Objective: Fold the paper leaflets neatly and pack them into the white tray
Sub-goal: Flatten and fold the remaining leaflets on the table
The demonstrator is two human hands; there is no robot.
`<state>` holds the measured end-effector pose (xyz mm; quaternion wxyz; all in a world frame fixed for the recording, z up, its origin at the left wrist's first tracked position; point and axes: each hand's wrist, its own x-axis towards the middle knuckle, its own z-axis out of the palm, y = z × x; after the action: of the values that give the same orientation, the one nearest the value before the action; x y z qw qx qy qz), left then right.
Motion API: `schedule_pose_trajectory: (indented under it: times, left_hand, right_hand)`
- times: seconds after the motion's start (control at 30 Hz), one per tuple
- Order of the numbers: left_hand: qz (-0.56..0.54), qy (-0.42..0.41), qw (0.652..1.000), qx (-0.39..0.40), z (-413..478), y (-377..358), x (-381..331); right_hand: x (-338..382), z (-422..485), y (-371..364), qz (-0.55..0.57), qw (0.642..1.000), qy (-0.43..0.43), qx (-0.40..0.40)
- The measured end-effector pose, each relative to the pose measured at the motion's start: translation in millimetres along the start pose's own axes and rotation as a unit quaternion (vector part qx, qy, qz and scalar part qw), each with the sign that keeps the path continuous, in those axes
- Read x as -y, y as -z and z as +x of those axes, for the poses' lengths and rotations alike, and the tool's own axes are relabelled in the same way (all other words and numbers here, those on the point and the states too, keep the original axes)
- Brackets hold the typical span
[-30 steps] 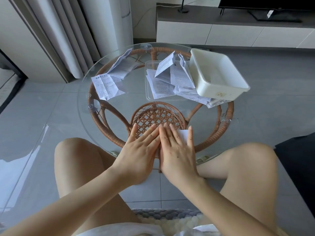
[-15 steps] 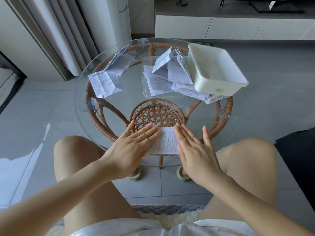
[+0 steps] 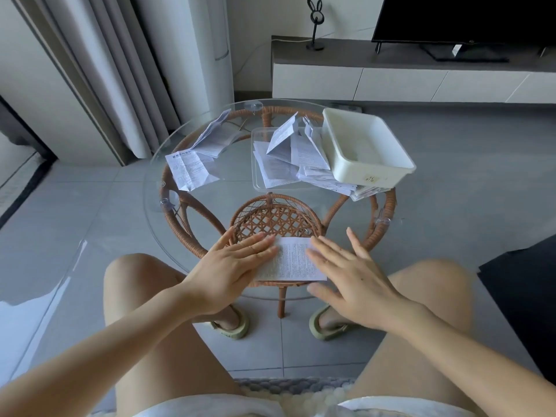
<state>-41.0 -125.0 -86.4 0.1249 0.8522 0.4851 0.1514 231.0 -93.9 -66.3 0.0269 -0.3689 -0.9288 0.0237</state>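
Low in the centre of the frame, a folded leaflet [image 3: 290, 260] lies flat on the glass worktop [image 3: 228, 206]. The left hand [image 3: 231, 266] and right hand [image 3: 352, 275] press its ends with straight, spread fingers, gripping nothing, probably to sharpen the crease. The white tray [image 3: 370, 176] waits at the upper right, beside loose leaflets [image 3: 282, 164].

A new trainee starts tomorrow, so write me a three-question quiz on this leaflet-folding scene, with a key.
1. True or false: the white tray already holds folded leaflets.
2. What are the left hand and the right hand doing to the near leaflet? A) pinching its corners B) lying flat on its two ends, fingers straight C) lifting it into the air
3. Name what the white tray partly rests on.

Key: 1 false, it looks empty; 2 B; 3 the pile of loose leaflets at the table's far right.
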Motion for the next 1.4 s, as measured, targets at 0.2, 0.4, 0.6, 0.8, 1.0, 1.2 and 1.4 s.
schedule_pose_trajectory:
  times: [0.2, 0.4, 0.6, 0.8, 1.0, 1.2, 1.4]
  left_hand:
    - [-0.093, 0.004, 0.988, -0.125, 1.8, 17.0, -1.3]
    - [-0.031, 0.25, 0.928, -0.273, 15.2, 60.0, 43.3]
    - [0.068, 0.329, 0.908, -0.25, 49.4, 87.3, 99.6]
    - [0.106, 0.307, 0.939, -0.116, 99.7, 96.4, 142.3]
    - [0.005, 0.308, 0.94, -0.146, 115.9, 97.3, 155.3]
    - [-0.161, 0.345, 0.908, -0.175, 113.5, 109.1, 163.6]
    - [-0.142, 0.441, 0.865, -0.193, 101.1, 112.0, 175.1]
  right_hand:
    - [-4.8, -1.4, 2.9, -0.035, 0.991, 0.08, -0.104]
    - [-15.8, 15.6, 30.6, 0.074, 0.986, 0.083, -0.126]
    - [-0.8, 85.2, 74.8, 0.209, 0.949, -0.118, -0.203]
    - [12.4, 168.4, 87.7, 0.368, 0.867, -0.232, -0.245]
    - [26.5, 217.5, 67.8, 0.535, 0.74, -0.35, -0.21]
    - [41.4, 277.5, 68.7, 0.678, 0.581, -0.387, -0.23]
    - [50.4, 317.2, 42.9, 0.317, 0.851, -0.382, -0.17]
